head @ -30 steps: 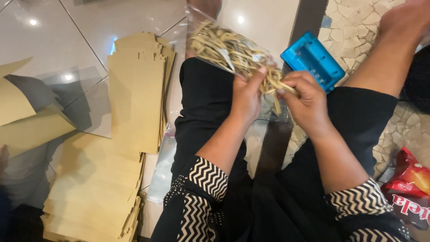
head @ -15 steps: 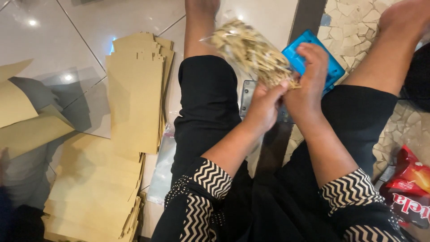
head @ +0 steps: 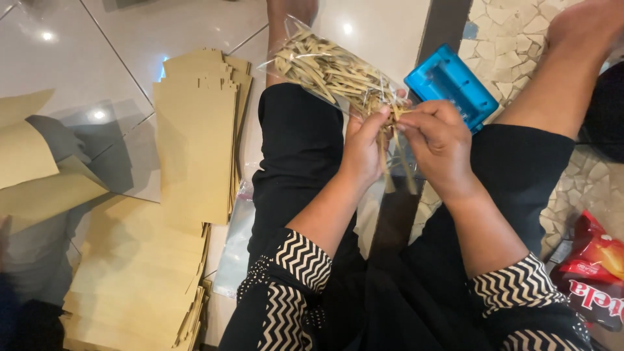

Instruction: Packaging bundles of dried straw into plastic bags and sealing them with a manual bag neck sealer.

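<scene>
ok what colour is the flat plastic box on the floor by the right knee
Bright blue: the rectangular plastic box shows clearly in the head view, just beyond the hands.

From my seat at the remote feed, I see the person dressed in black trousers (head: 299, 143) that cover both legs down to bare ankles. The top is black too, and its sleeves end at the forearms in broad cuffs. The left cuff (head: 296, 270) carries a black-and-white zigzag pattern, with a narrow band of small white dots on black beside it. The right cuff (head: 520, 289) shows the same zigzag stripes. Both hands, the left hand (head: 361, 148) and the right hand (head: 441, 144), are bare: I see no gloves, rings or watch on them.
</scene>
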